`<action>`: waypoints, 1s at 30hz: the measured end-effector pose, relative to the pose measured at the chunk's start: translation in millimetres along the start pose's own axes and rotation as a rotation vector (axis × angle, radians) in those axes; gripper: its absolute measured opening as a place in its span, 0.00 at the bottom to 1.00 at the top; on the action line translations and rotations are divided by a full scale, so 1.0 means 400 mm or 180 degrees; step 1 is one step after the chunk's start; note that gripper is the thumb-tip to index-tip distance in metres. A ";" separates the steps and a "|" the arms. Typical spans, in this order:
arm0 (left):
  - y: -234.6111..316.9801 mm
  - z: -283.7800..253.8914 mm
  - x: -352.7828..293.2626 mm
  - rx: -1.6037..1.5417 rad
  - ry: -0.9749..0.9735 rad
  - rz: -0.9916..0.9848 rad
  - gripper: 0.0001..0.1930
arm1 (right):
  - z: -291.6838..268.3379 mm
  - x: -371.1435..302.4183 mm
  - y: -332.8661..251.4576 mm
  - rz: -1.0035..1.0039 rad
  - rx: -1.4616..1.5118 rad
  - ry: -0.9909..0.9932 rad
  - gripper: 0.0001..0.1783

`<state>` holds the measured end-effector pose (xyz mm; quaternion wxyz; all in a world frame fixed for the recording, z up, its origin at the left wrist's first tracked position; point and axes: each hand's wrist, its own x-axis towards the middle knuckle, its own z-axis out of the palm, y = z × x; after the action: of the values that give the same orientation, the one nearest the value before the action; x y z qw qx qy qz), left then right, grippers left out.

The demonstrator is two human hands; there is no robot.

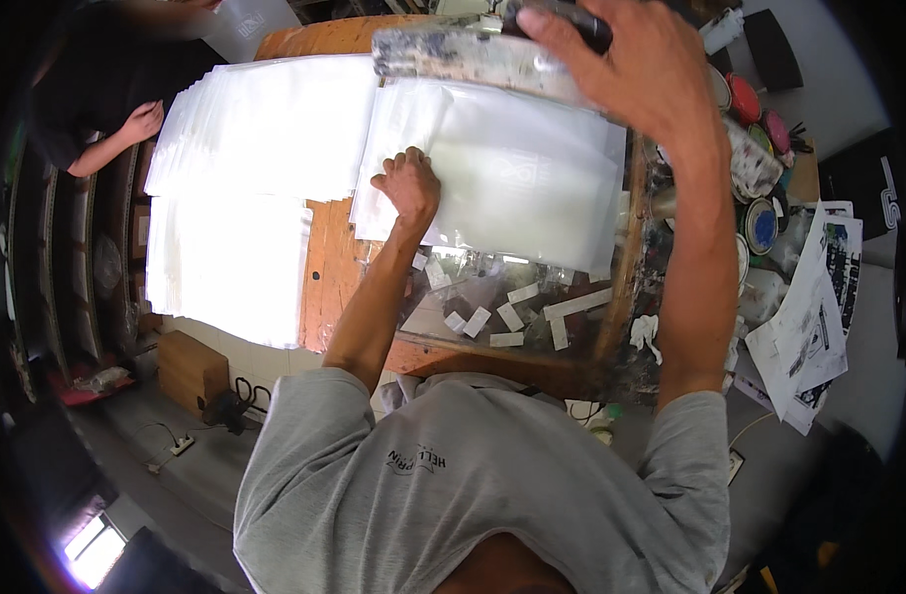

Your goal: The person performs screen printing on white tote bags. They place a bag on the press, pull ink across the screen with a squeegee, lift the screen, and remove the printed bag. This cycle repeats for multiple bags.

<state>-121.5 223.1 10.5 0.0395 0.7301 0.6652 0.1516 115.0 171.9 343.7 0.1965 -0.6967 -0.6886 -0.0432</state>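
My left hand (409,185) has its fingers curled into the raised left edge of a clear plastic bag (532,163), which bears a faint white print. More translucent sheet shows under and beside it. My right hand (639,69) reaches to the far side and grips the top of a paint-stained screen-printing frame (482,57). The frame stands tilted up behind the bag. A dark piece (581,28) shows beneath the right fingers; its kind is unclear. Left of my left hand, fanned stacks of plastic bags (275,119) lie overlapped.
White tape pieces (477,321) dot the glassy surface of the wooden table (332,262). Paint cans (760,226), rags and printed papers (804,327) crowd the right side. Another person's hand (144,121) is at the far left, near shelves. A cardboard box (192,362) stands on the floor.
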 end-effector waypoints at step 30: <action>0.409 0.204 0.081 -0.1189 -0.0854 0.3055 0.18 | -0.081 0.052 0.041 0.0027 0.0447 -0.0543 0.42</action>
<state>59.9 248.2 -19.1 0.1798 0.9458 0.2072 0.1738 138.7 181.1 376.7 0.1857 -0.6852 -0.7012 0.0655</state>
